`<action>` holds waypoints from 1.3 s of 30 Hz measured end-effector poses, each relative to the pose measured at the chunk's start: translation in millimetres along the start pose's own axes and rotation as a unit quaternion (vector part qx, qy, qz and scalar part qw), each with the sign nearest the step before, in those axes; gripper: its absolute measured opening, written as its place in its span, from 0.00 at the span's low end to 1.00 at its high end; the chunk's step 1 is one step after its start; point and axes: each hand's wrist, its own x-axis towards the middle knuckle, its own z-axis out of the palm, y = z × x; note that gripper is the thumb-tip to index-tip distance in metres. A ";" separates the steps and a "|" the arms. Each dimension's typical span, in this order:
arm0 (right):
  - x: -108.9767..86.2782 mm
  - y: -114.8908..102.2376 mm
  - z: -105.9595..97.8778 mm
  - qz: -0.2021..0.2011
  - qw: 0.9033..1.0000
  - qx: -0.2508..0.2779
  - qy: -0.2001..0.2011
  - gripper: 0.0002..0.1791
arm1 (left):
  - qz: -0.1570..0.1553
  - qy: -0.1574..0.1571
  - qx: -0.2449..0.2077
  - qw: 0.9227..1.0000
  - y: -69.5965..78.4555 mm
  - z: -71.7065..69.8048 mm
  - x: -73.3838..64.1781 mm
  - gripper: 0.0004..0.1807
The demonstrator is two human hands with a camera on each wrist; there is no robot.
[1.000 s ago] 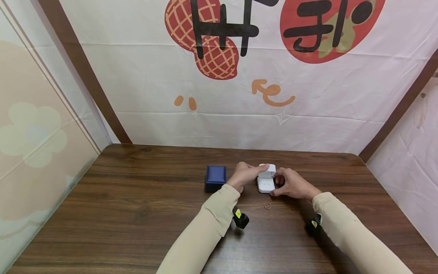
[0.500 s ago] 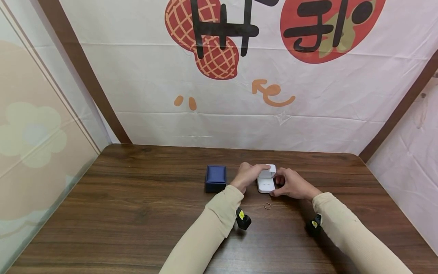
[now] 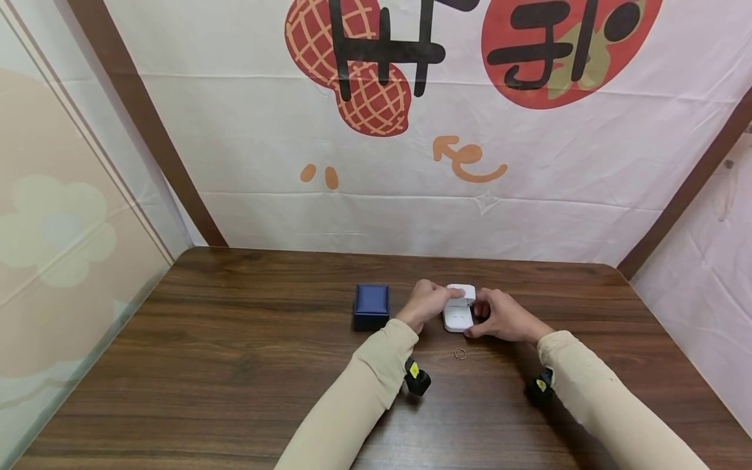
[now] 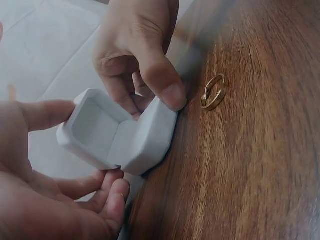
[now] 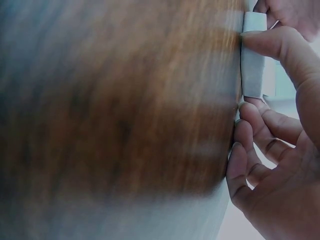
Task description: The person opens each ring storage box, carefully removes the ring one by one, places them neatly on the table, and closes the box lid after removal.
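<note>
A small white ring box [image 3: 458, 320] stands on the table with its lid raised. Behind the lid [image 4: 95, 127], fingers of my left hand [image 3: 423, 305] reach round to the hinge side while the thumb presses the lid's edge. My right hand [image 3: 506, 316] grips the base from the right, its thumb [image 4: 167, 87] at the near corner. In the right wrist view, the other right fingers [image 5: 247, 130] lie curled close to the tabletop. A thin gold ring [image 4: 215, 104] lies on the wood just in front of the box, touched by neither hand.
A dark blue box [image 3: 371, 301] with its lid down sits left of the left hand. The brown wooden table [image 3: 235, 365] ends at a printed white cloth [image 3: 264, 222] behind. Black wrist cameras hang under both forearms, the left one [image 3: 418, 380] low over the table.
My left hand has shifted slightly to the right, and its thumb reaches further across the lid. The right hand, the gold ring and the blue box have stayed in place.
</note>
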 end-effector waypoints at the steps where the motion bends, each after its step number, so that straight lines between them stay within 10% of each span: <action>1: 0.2 0.1 0.2 0.002 1.000 -0.001 0.000 0.20 | 0.001 -0.004 0.003 1.000 0.2 -0.6 -0.5 0.25; 21: 0.1 0.7 1.5 -0.014 0.999 0.032 -0.013 0.20 | 0.089 -0.069 0.090 0.990 -6.1 -8.9 -6.8 0.26; 32: -0.7 0.1 0.4 -0.017 1.000 0.012 -0.014 0.21 | 0.176 -0.019 0.256 0.950 -8.6 -2.9 -19.5 0.29; 39: 0.5 0.5 0.3 -0.019 1.000 0.004 -0.009 0.23 | 0.208 0.001 0.281 0.937 -11.5 0.7 -20.3 0.28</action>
